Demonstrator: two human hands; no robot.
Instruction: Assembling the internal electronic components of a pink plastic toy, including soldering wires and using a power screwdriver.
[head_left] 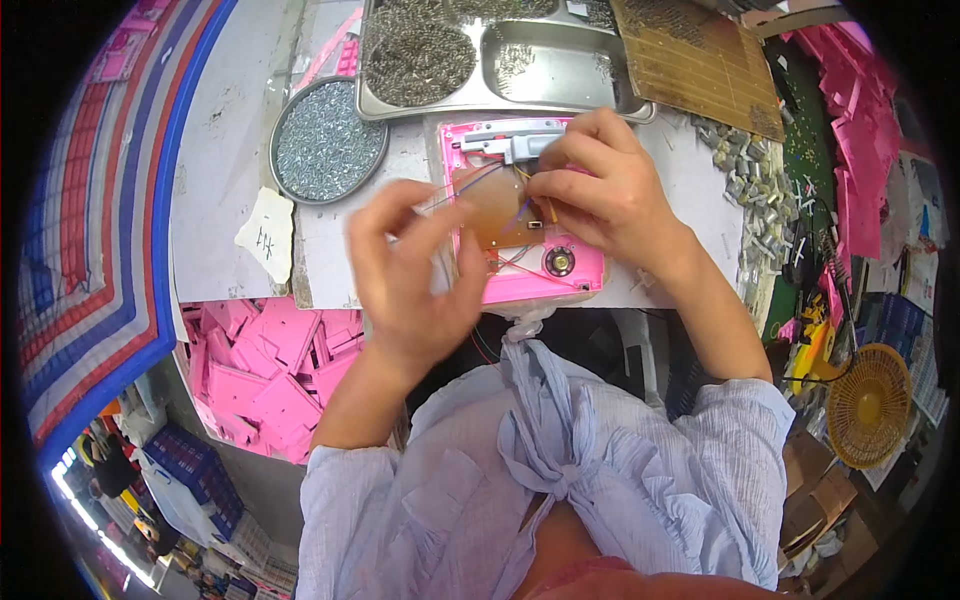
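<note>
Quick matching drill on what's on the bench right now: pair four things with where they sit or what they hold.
Things:
1. round dish
2. metal tray
3. pink housing
4. small fan

Places:
A. under both hands, wires inside
B. far right, low down
C. left of the tray, full of screws
D. top centre, heaped with small metal parts

Pairs: 1-C, 2-D, 3-A, 4-B

Pale blue striped shirt, sleeves rolled above elbows, front tied in knot.

Head camera looks steeply down (fisheye, close) onto the worktable (225, 190).
</note>
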